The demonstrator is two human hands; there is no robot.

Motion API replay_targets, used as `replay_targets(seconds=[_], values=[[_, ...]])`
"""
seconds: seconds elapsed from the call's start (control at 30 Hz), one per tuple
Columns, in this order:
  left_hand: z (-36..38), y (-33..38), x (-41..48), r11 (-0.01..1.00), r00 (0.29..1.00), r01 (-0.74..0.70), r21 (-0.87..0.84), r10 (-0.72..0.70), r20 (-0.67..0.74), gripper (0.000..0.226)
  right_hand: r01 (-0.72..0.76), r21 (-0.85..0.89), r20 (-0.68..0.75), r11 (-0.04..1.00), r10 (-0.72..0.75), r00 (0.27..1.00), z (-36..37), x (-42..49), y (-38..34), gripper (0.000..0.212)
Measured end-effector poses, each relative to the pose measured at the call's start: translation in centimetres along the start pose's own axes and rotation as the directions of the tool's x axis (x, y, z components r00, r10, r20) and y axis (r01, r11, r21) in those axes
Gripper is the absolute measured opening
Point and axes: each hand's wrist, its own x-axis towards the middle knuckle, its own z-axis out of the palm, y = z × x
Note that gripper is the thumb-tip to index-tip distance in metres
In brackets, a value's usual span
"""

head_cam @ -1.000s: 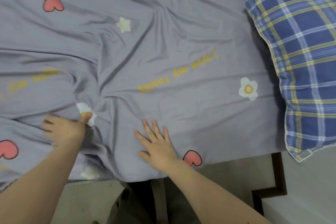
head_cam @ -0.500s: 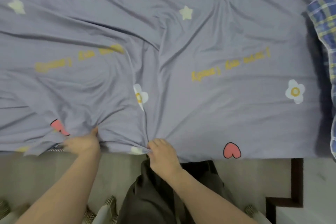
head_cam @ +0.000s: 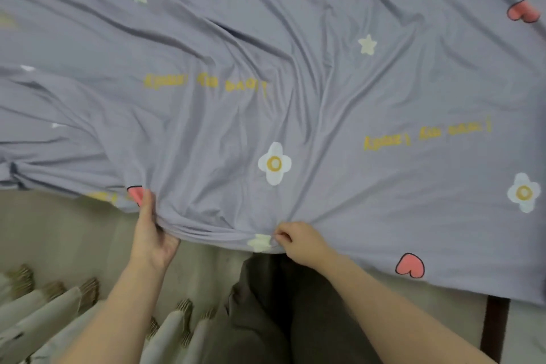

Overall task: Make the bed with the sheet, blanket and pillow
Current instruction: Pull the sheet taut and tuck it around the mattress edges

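Illumination is soft, diffuse and fairly dim, with a cool cast; the source direction cannot be determined. The sheet (head_cam: pixel 325 103) carries shallow shadows along its folds, darkest near 11 o'clock. Sharpness is low throughout: the yellow lettering (head_cam: pixel 204 84) is illegible, and smearing is strongest at 9 o'clock. Wide-angle distortion bows the sheet edge toward 3 o'clock. The trousers (head_cam: pixel 266 319) at 6 o'clock render nearly black.

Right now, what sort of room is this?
Probably a bedroom: a grey sheet with hearts and flowers lies spread, the left hand and right hand grip its near edge, and pleated fabric, perhaps a curtain, shows beside it.
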Motion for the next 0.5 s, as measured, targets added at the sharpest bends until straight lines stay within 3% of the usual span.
replay_targets(seconds=[0.17, 0.27, 0.33, 0.37, 0.43, 0.5], values=[[-3.9, 1.4, -0.3, 0.996, 0.979, -0.088, -0.021, 0.083, -0.186, 0.034, 0.041, -0.016, 0.196, 0.999, -0.037, 0.98, -0.2, 0.2, -1.3, 0.025], [-5.0, 1.1, -0.9, 0.974, 0.839, -0.203, 0.101, 0.226, -0.496, 0.023, 0.086, -0.044, 0.196, 0.995, -0.075, 0.978, 0.2, 0.7, -2.6, 0.033], [-5.5, 1.0, -1.1, 0.965, 0.772, -0.24, 0.11, 0.258, -0.58, 0.029, 0.093, -0.026, 0.089, 0.995, -0.09, 0.992, 0.6, 1.2, -3.5, 0.031], [-6.0, 1.2, -1.0, 0.972, 0.797, -0.226, 0.065, 0.223, -0.562, 0.024, 0.088, -0.021, 0.02, 0.996, -0.087, 0.996, 0.8, 1.5, -4.0, 0.031], [-6.7, 2.0, -0.9, 0.99, 0.91, -0.117, -0.075, 0.076, -0.409, 0.039, 0.085, -0.025, -0.127, 0.996, -0.087, 0.988, 1.0, 2.2, -4.8, 0.038], [-7.2, 3.1, -1.0, 0.984, 0.96, -0.056, -0.17, 0.006, -0.28, 0.045, 0.076, -0.082, -0.223, 0.994, -0.092, 0.97, 0.9, 3.1, -5.5, 0.05]])
